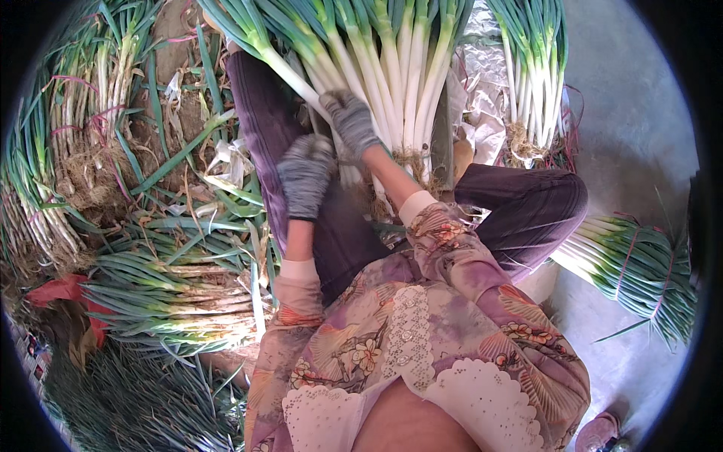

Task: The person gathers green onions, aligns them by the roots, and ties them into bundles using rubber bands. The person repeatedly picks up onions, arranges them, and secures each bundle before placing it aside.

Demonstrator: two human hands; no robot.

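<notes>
My right hand point(349, 121), in a grey knit glove, is closed around the white stalk of a large green onion point(294, 76). The leaves of that onion point up and to the left. Just below and left of it is my left hand point(306, 172), gloved alike, with fingers curled and blurred. Whether it grips anything is hidden. Cleaned green onions point(395, 73) lie side by side before me, white stalks and hairy roots towards my lap, green leaves away. Part of the row is covered by my right hand and forearm.
Untrimmed green onions tied with red string point(93, 107) lie at the left, beside loose leaves and peelings point(197, 147). Another untrimmed pile point(186, 294) is near my left elbow. Clean bundles lie at the upper right point(534, 79) and right point(627, 265) on the concrete floor point(621, 113).
</notes>
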